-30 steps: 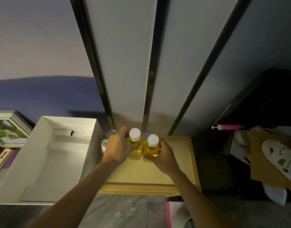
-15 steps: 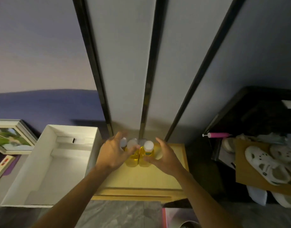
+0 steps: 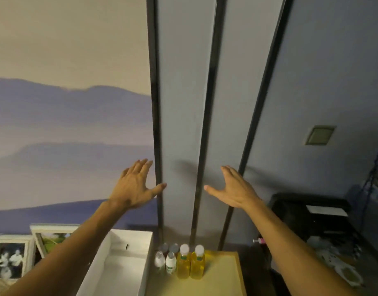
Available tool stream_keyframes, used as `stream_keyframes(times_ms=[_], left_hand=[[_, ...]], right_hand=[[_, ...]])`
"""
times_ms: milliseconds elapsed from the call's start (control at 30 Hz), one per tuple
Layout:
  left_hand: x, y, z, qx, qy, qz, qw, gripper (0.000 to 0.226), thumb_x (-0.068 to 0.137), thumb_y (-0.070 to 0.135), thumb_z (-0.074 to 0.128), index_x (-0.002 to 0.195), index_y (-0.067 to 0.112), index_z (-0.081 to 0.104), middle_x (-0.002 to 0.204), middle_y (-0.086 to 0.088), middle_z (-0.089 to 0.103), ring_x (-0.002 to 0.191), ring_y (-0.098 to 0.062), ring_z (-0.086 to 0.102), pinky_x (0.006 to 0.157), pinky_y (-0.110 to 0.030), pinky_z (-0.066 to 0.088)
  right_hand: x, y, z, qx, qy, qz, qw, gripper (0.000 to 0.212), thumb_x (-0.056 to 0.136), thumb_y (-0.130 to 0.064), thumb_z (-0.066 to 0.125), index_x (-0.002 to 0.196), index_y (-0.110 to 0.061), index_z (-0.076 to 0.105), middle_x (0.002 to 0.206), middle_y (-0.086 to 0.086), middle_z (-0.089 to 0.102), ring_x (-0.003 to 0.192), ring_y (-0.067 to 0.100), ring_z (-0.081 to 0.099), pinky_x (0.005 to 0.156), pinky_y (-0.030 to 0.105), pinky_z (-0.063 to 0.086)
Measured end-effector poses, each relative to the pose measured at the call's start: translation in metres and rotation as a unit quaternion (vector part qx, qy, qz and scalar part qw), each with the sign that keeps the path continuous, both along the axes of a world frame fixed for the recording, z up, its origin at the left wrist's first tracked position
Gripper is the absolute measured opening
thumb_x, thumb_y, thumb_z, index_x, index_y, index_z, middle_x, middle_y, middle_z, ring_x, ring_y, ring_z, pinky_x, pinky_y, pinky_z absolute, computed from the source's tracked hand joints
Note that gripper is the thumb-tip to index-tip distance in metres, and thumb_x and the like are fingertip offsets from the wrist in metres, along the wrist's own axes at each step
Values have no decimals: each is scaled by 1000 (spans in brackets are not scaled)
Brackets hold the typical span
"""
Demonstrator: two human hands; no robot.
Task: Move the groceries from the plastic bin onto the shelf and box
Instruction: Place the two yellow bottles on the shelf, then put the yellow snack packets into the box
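Observation:
Two yellow bottles with white caps stand side by side at the back left of the pale wooden shelf. To their left stand two small white bottles, with two darker bottles behind them. The white cardboard box sits to the left of the shelf. My left hand and my right hand are raised well above the bottles, fingers spread, holding nothing. The plastic bin is out of view.
Framed pictures lean against the wall at the lower left. A dark cabinet with cluttered items stands at the right. Panelled wall with dark vertical strips rises behind the shelf.
Both hands let go of the yellow bottles and lifted up and apart. The bottles now stand alone on the shelf. The view has tilted upward.

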State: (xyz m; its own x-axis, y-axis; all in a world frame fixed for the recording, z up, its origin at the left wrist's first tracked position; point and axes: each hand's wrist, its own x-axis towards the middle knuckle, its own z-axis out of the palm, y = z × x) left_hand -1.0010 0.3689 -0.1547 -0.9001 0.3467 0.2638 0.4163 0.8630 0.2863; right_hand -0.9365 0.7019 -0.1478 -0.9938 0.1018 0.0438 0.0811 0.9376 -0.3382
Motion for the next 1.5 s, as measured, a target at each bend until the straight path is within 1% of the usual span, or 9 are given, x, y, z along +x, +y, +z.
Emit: stream_keyframes(times_ms=[167,400,633,767,967,1100,1200,1367,1500], left_hand=[[27,-39,57,-20,25,53,998,114,79,97,20,165,22,22,173,-4,20,158,-28,21,127,-53,21],[97,-136,50,-13,32,166,986,110,82,92,23,165,21,20,172,-6,23,156,-26,26,124,-51,24],[191,-291,23,-2,1,340,940,106,84,94,31,165,24,21,172,-5,24,154,-29,31,123,-56,30],[248,-375,9,8,-12,422,906,99,89,87,38,163,22,25,170,-7,29,150,-31,38,119,-53,34],[313,-493,-15,39,-50,526,848,101,86,91,36,161,24,30,167,-7,34,146,-32,43,115,-52,40],[333,-552,-47,70,-80,553,827,98,86,89,40,162,28,26,167,-8,34,145,-32,44,115,-52,42],[338,-587,-75,97,-101,567,812,96,87,87,41,161,27,28,167,-8,35,144,-30,45,114,-51,43],[331,-640,-138,136,-145,600,775,106,79,98,31,158,27,34,160,-4,44,132,-27,56,107,-50,50],[308,-679,-201,162,-179,630,738,109,75,102,27,157,30,36,156,-4,48,129,-26,57,105,-49,51]], right_hand=[[1,-39,60,5,36,44,998,125,82,-93,53,172,-16,12,179,4,13,164,23,19,130,46,27],[-18,-156,68,5,27,184,983,123,82,-91,56,172,-19,13,178,4,17,161,26,28,127,49,32],[-14,-328,52,12,12,345,939,112,90,-82,57,171,-17,14,178,6,20,160,29,29,124,50,34],[-5,-441,36,13,-3,419,908,119,86,-88,55,171,-16,15,177,8,21,159,31,32,124,52,36],[22,-610,6,4,-22,514,857,112,89,-83,58,171,-17,18,176,9,25,158,32,34,123,50,37],[32,-696,-30,7,-55,551,833,108,87,-81,61,168,-22,22,172,5,33,152,31,41,118,50,42],[27,-748,-66,25,-92,555,827,114,82,-87,56,170,-27,16,175,4,27,156,32,36,121,56,40],[5,-830,-135,60,-156,572,803,122,72,-98,48,169,-30,21,174,5,31,155,33,39,118,58,43],[-26,-902,-199,110,-186,608,764,114,81,-92,53,167,-24,25,172,7,34,152,32,43,116,53,45]])
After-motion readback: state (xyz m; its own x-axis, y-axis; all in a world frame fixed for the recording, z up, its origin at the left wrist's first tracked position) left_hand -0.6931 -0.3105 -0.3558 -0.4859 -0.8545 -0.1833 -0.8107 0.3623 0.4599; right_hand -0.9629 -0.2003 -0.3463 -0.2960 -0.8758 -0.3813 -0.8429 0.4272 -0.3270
